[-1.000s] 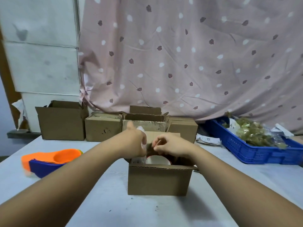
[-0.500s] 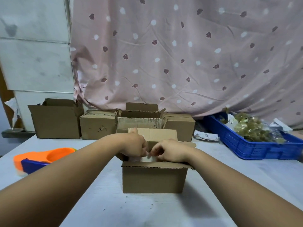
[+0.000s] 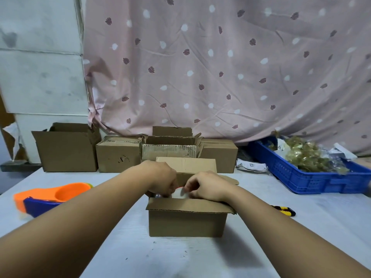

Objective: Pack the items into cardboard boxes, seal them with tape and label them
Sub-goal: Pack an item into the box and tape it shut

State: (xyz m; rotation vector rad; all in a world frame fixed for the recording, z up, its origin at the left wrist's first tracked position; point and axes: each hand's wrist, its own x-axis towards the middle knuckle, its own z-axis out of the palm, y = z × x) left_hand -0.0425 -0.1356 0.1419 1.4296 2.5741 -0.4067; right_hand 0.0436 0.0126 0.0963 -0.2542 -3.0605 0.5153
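Grey bench (image 3: 180,257) with open box (image 3: 186,223). Inside box: left grip (image 3: 160,176), curled, hold unclear; right grip (image 3: 208,184), pinching white item (image 3: 179,194). Right of box: blue crate (image 3: 301,178). Behind box: curtain (image 3: 220,77).

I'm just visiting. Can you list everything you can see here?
Open brown cardboard box: one, brown, table centre.
White item: one, white, inside that box.
Other cardboard boxes: four, brown, back row.
Blue plastic crate: one, blue, right, holding bagged goods.
Orange and blue plastic pieces: two, stacked, left.
Yellow-black utility knife: one, right of box.
Pink leaf-patterned curtain: one, behind.
Left hand: one, fingers curled in box.
Right hand: one, pinching white item.
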